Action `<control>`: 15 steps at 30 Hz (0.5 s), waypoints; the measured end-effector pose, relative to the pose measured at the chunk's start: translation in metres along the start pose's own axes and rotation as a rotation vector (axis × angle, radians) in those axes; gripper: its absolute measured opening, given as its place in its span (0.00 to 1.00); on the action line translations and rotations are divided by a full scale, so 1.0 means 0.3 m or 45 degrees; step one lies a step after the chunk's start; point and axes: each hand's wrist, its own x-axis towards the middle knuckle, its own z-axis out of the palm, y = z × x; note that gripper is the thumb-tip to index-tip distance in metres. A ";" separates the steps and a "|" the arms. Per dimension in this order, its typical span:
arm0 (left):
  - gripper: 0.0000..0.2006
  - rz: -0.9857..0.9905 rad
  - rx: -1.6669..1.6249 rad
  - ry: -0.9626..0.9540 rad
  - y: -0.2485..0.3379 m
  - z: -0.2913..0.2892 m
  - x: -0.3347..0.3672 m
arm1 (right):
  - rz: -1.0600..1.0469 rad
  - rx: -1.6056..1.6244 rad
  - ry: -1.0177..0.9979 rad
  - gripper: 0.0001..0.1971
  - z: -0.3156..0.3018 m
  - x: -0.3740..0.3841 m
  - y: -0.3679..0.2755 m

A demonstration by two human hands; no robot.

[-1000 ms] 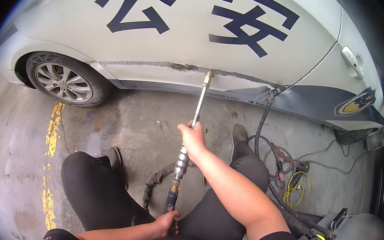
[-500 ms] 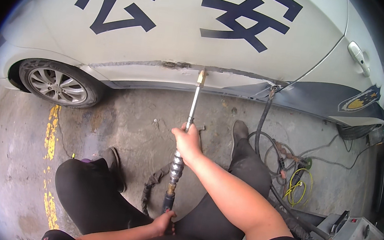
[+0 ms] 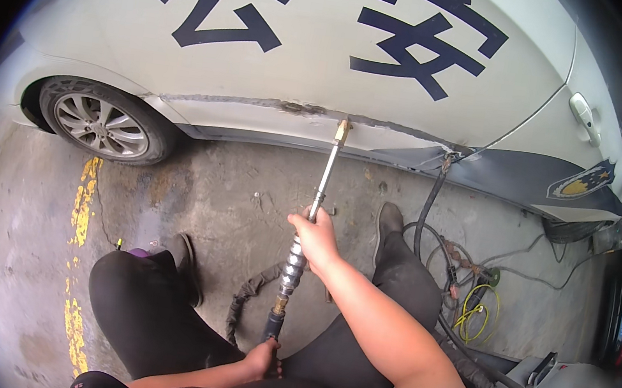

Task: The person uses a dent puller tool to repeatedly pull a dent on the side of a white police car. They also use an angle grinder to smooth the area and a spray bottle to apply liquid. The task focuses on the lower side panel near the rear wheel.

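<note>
both hands grip the puller rod (image 3: 314,210): right hand (image 3: 314,239) mid-frame, left hand (image 3: 260,358) low. its tip meets the car sill (image 3: 259,112); slippage risks scarring the panel.

One car (image 3: 330,47), one wheel (image 3: 100,123), one tool (image 3: 308,217), two hands (image 3: 315,238).

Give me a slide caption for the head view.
Both hands, right hand forward and left hand back, hold a long metal rod tool against a white car's sill.
</note>
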 end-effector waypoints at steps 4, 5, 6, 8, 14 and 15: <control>0.20 -0.020 0.028 -0.066 0.016 0.001 -0.030 | 0.025 -0.166 -0.010 0.15 -0.017 -0.069 0.055; 0.21 -0.016 0.051 -0.076 0.019 0.002 -0.036 | 0.042 -0.201 -0.031 0.15 -0.027 -0.080 0.064; 0.20 -0.010 0.045 -0.073 0.019 0.002 -0.041 | 0.110 -0.242 -0.084 0.15 -0.035 -0.088 0.068; 0.17 0.000 0.032 -0.066 0.010 -0.002 -0.048 | 0.108 -0.504 -0.114 0.16 -0.053 -0.075 0.047; 0.10 0.060 0.139 -0.046 -0.028 -0.047 -0.054 | -0.054 -0.198 0.064 0.16 -0.025 0.047 -0.141; 0.10 0.059 0.123 -0.067 -0.031 -0.059 -0.061 | -0.155 -0.155 0.112 0.15 -0.014 0.046 -0.158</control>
